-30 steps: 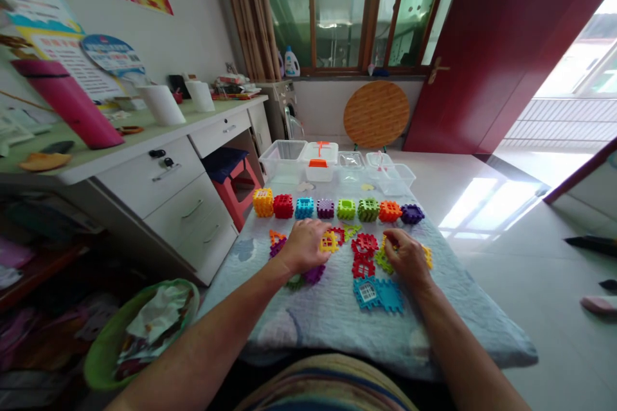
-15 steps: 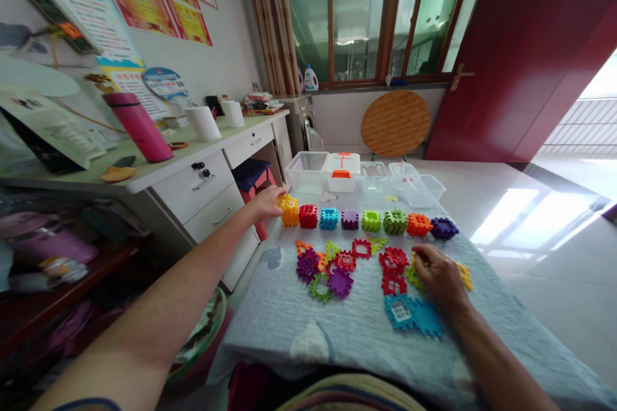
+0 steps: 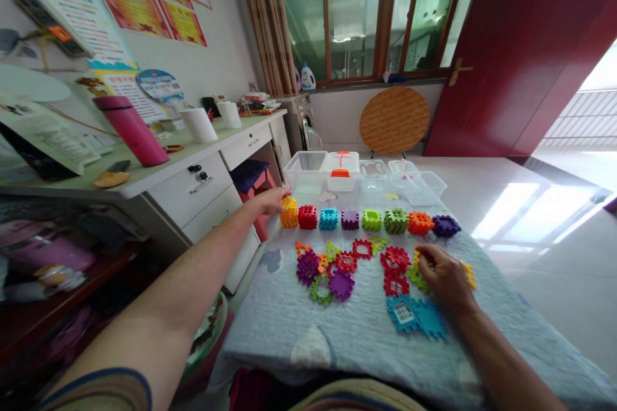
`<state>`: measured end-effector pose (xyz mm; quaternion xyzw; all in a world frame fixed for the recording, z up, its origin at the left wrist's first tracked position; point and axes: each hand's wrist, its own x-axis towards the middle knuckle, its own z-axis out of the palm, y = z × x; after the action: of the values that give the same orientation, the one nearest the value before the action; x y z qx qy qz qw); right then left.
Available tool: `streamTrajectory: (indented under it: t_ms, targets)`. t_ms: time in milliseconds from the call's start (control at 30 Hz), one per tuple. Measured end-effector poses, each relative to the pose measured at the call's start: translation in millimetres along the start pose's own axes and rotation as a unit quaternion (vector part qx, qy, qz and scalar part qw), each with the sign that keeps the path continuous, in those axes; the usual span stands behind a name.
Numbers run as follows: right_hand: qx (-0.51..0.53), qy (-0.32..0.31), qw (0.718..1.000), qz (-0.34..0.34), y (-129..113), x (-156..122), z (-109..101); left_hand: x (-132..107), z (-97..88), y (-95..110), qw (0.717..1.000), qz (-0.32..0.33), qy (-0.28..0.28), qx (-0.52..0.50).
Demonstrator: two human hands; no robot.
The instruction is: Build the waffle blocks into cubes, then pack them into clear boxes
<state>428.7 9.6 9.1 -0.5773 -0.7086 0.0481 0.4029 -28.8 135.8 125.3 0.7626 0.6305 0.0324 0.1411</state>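
Note:
My left hand (image 3: pixel 271 200) reaches far forward, its fingers closed against the left side of a yellow cube (image 3: pixel 289 212). That cube heads a row of several coloured cubes, from a red cube (image 3: pixel 307 217) to a purple cube (image 3: pixel 445 226), across a pale blue quilted table (image 3: pixel 347 334). Loose flat pieces lie nearer me, among them a purple piece (image 3: pixel 340 283), red pieces (image 3: pixel 395 270) and joined blue pieces (image 3: pixel 417 316). My right hand (image 3: pixel 446 277) rests with curled fingers on green and yellow flat pieces (image 3: pixel 414 276).
Clear plastic boxes (image 3: pixel 306 168) stand at the table's far end. To the left are a white desk with drawers (image 3: pixel 193 170), a pink bottle (image 3: pixel 131 131) and a red stool (image 3: pixel 250 181). A green basket (image 3: pixel 212 334) sits by the table's left edge. A round wooden tabletop (image 3: pixel 394 119) leans on the far wall.
My left hand left the loose pieces, where a yellow piece no longer lies, and stretched out to the yellow cube. The right hand stayed on its pieces. The view swung left.

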Motion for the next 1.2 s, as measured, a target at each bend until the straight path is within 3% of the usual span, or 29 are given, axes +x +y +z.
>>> streamTrajectory:
  t_ms: [467, 533, 633, 700, 800, 900, 967, 1067, 1200]
  targets:
    - [-0.002, 0.003, 1.000, 0.006, -1.8, -0.3, -0.4, -0.7, -1.5, 6.4, 0.998, 0.013, 0.029, -0.046]
    - [-0.003, 0.004, 1.000, 0.004, -1.3, -0.5, -0.8, -7.1, -2.9, 13.7, 0.998, 0.018, 0.053, -0.039]
    - [-0.003, 0.013, 1.000, -0.007, -2.1, -0.1, -2.3, -27.6, 0.9, 32.8, 0.988, 0.068, 0.139, -0.017]
    - [-0.008, 0.016, 1.000, -0.023, -3.1, 0.6, -3.3, -48.0, 10.6, 48.9, 0.976, 0.125, 0.180, -0.008]
    - [-0.037, -0.003, 0.998, -0.048, -3.6, 1.3, -2.9, -81.2, 36.6, 70.5, 0.978, 0.177, 0.105, -0.032]
    - [-0.067, -0.035, 0.996, -0.053, -2.2, 1.0, -0.5, -106.1, 67.8, 82.7, 0.984, 0.167, 0.038, -0.049]
    - [-0.075, -0.048, 0.995, -0.054, -1.1, 0.7, 0.9, -114.9, 84.8, 85.8, 0.988, 0.148, 0.024, -0.043]
    - [-0.077, -0.052, 0.994, -0.059, 0.0, 0.4, 1.8, -119.4, 98.4, 86.8, 0.990, 0.124, 0.044, -0.051]
    - [-0.080, -0.052, 0.994, -0.061, 0.7, 0.6, 1.7, -122.7, 97.8, 85.8, 0.982, 0.107, 0.095, -0.125]
